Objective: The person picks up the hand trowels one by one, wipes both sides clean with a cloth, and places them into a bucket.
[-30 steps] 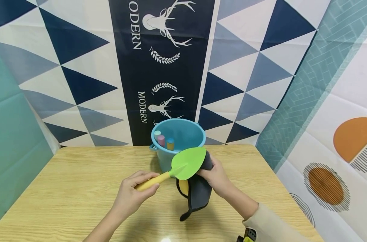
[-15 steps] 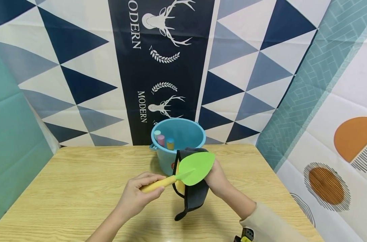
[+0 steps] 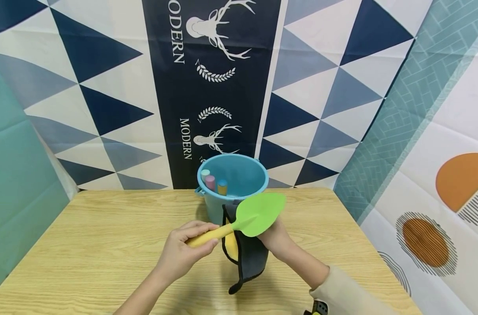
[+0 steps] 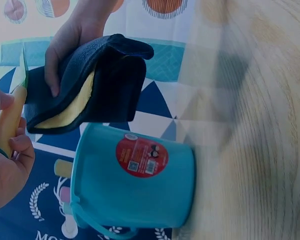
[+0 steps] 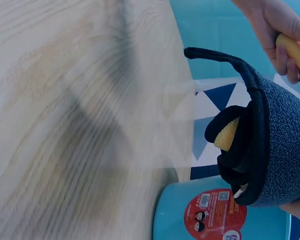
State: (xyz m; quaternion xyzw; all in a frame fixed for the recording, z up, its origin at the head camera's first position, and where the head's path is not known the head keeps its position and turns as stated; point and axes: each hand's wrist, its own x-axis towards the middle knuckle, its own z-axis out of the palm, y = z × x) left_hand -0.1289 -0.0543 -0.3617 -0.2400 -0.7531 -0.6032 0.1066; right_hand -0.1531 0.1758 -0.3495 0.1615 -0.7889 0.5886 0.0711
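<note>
My left hand [image 3: 180, 249] pinches the yellow handle of a small trowel [image 3: 259, 213], its green leaf-shaped blade slanting up to the right. Behind the blade, my right hand [image 3: 277, 240] grips a folded cleaning cloth [image 3: 252, 260], dark grey with black edging and a yellow side. In the head view the blade overlaps the cloth and part of the right fingers. From the left wrist, the blade [image 4: 24, 67] appears edge-on beside the cloth [image 4: 85, 85]. The right wrist view shows the grey plush face of the cloth [image 5: 285, 145], with a yellow part tucked in its fold.
A blue bucket [image 3: 214, 210] stands at the back of the wooden table [image 3: 117, 245], just beyond the cloth. Pale green, pink and blue-and-orange cylinders [image 3: 210, 182] lean inside it. Patterned sheets [image 3: 117, 87] hang behind and at the sides.
The left hand and trowel have shifted right, so the blade covers more of the right hand. The cloth has turned and moved slightly left, showing more of its yellow side.
</note>
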